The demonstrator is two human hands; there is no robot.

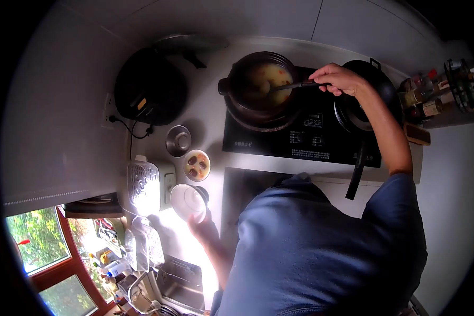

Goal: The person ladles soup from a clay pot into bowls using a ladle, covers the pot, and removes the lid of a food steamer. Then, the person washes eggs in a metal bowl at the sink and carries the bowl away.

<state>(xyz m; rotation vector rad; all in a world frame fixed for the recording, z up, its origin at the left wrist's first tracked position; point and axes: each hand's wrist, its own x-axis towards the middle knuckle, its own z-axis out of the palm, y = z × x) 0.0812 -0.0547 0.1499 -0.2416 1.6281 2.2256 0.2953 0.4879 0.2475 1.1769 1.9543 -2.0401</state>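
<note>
My right hand (342,80) grips the dark handle of a ladle (295,85). The ladle's bowl end dips into pale soup (274,73) with orange-red bits, inside a dark cooking pot (237,100) on the black cooktop (268,145). Lower left, my left hand (201,224) holds a white bowl (184,200) by its side, tilted so its inside faces up to me; no food shows in it. Just beyond that stands a small bowl of soup (197,165) with dark pieces in it. A steel bowl (179,141) sits behind it.
A frying pan (358,168) and its long handle occupy the cooktop's right side. Bottles (432,108) stand far right. A black rounded appliance (150,87) is at back left. White perforated racks (143,187) and a sink (181,284) lie along the left.
</note>
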